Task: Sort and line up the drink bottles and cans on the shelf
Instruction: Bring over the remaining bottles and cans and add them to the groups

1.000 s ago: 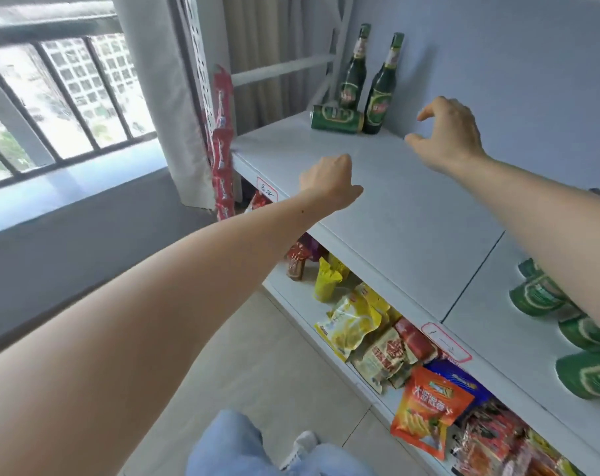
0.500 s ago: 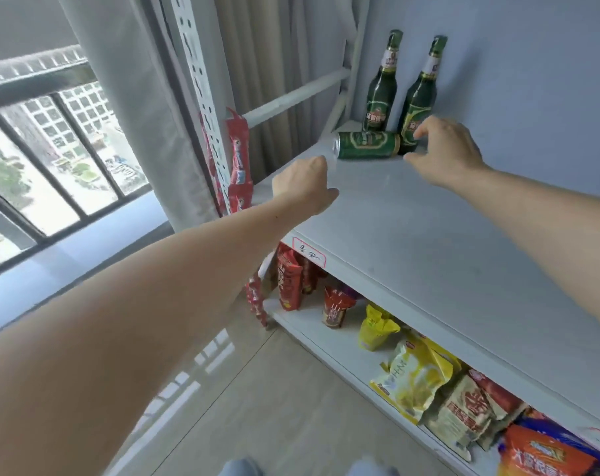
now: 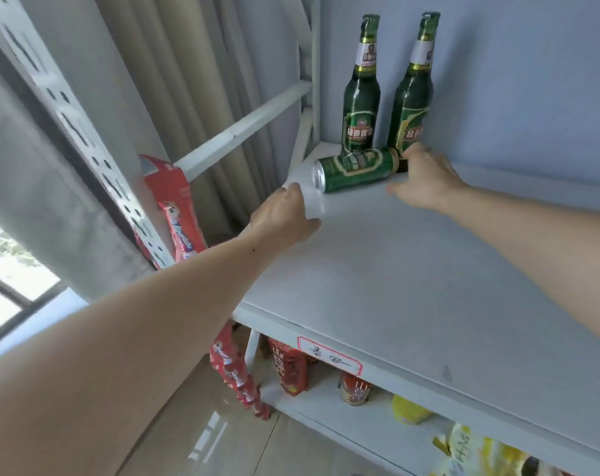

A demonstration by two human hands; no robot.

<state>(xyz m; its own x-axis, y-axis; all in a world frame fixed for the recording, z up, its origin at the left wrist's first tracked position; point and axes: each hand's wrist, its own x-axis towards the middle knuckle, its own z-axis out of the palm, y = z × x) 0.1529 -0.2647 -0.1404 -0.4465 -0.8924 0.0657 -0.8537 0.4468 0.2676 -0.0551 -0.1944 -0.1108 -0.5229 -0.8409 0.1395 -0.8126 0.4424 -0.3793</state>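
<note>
- Can (image 3: 357, 169): green, lying on its side at the far left end of the shelf (image 3: 395, 286), silver top toward the shelf's front-left corner.
- Two green bottles (image 3: 360, 97) (image 3: 412, 97) upright just behind the can, against the wall; the can's far end sits at their bases.
- Right hand (image 3: 424, 182): at the can's far end, fingers bent toward it; contact hidden, can't tell if gripping.
- Left hand (image 3: 285, 214): on the shelf near the can's top, not touching it, fingers loosely curled, holding nothing.
- Snack packs (image 3: 290, 369) on the lower shelf; red strip (image 3: 180, 218) hangs on the upright.
</note>
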